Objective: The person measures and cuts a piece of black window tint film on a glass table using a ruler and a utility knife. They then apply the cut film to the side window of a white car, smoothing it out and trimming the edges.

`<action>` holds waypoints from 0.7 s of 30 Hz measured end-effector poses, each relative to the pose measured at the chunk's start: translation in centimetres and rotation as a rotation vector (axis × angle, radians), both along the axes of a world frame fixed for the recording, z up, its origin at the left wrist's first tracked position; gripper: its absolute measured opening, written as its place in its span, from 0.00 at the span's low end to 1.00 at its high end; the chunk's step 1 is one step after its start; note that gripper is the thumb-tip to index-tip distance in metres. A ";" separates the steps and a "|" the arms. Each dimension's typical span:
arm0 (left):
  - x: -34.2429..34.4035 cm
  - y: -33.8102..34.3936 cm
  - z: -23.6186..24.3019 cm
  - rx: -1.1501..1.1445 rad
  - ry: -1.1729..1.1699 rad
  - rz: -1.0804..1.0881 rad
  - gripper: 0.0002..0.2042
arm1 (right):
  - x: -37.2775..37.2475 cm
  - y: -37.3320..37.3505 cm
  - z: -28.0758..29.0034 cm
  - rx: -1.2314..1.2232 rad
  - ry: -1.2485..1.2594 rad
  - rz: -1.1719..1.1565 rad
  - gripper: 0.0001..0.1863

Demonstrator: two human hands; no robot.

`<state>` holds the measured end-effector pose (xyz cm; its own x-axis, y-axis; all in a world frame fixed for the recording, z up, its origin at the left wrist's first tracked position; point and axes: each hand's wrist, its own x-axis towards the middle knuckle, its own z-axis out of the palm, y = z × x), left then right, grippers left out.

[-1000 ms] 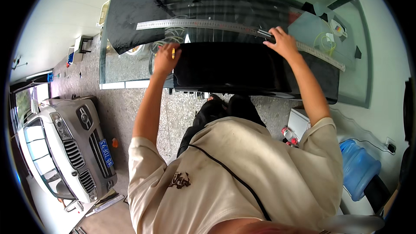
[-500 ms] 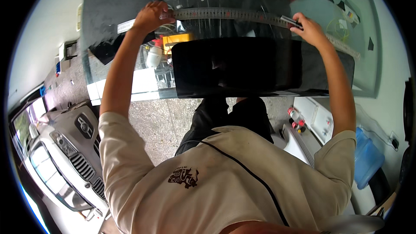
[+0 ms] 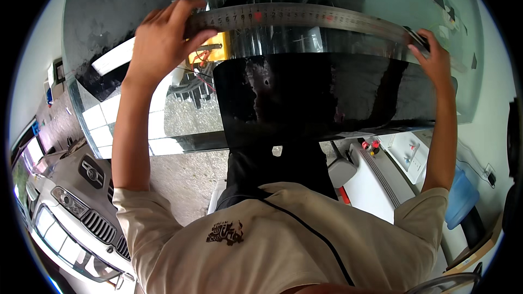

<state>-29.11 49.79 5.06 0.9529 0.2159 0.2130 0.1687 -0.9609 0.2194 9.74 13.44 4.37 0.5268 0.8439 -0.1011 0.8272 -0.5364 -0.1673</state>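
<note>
A long steel ruler (image 3: pixel 305 16) lies across a glass table top (image 3: pixel 103 130), just beyond the far edge of a dark, glossy film sheet (image 3: pixel 327 98) spread on the glass. My left hand (image 3: pixel 163 43) grips the ruler's left end, fingers curled over it. At the ruler's right end, my right hand (image 3: pixel 436 62) holds a small dark cutter (image 3: pixel 417 35) against the ruler. Both arms are stretched forward over the sheet.
A yellow object and wires (image 3: pixel 212 51) show through the glass near my left hand. A white car (image 3: pixel 71 207) stands at lower left on the concrete floor. A white cabinet with red buttons (image 3: pixel 403 158) and a blue container (image 3: pixel 460 196) are at right.
My left hand has gone from the film's near left edge up to the ruler's left end. The right hand stays at the ruler's right end with the cutter. The table looks closer.
</note>
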 end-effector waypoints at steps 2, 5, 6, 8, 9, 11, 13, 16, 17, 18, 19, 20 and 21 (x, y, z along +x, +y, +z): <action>-2.3 -0.7 0.8 0.009 -0.053 -0.039 0.27 | -1.4 -0.4 2.0 0.140 -0.045 0.120 0.22; -7.4 -2.4 0.4 0.110 -0.037 -0.054 0.28 | -4.6 -0.8 4.3 0.058 -0.112 0.224 0.26; -9.0 -3.0 -0.5 0.098 -0.011 -0.024 0.28 | -6.3 -0.6 4.7 -0.021 -0.142 0.240 0.27; -11.3 -4.2 -1.7 0.081 0.028 0.026 0.26 | -8.1 -0.7 3.5 -0.001 -0.147 0.281 0.35; -11.9 -4.3 -2.3 0.066 0.025 0.021 0.24 | -8.8 -1.0 2.9 -0.014 -0.138 0.285 0.37; -13.1 -4.3 -3.3 0.103 0.059 0.048 0.26 | -10.2 -0.1 1.7 0.018 -0.129 0.294 0.39; -13.9 -4.1 -3.9 0.104 0.078 0.080 0.27 | -10.8 0.4 0.4 0.034 -0.115 0.304 0.39; -14.3 -3.9 -4.3 0.083 0.120 0.123 0.31 | -10.8 1.0 -1.3 0.133 -0.135 0.347 0.36; -14.2 -3.7 -4.2 0.084 0.146 0.140 0.31 | -10.6 1.2 -1.9 0.168 -0.143 0.361 0.36; -14.8 -3.5 -4.7 0.024 0.157 0.177 0.32 | -10.5 1.2 -2.4 0.172 -0.150 0.368 0.34; -15.1 -3.4 -4.9 0.031 0.144 0.179 0.33 | -10.5 1.0 -2.7 0.173 -0.144 0.344 0.33; -15.1 -3.3 -4.9 0.039 0.149 0.185 0.33 | -10.5 0.7 -3.0 0.174 -0.139 0.320 0.32; -15.3 -3.2 -4.9 0.045 0.158 0.189 0.34 | -10.6 0.4 -3.4 0.174 -0.131 0.294 0.31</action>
<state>-44.38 46.63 0.17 0.9187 0.3870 0.0786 0.3750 -0.9174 0.1335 -0.86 13.83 0.97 0.2585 0.9598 0.1093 0.9622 -0.2458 -0.1174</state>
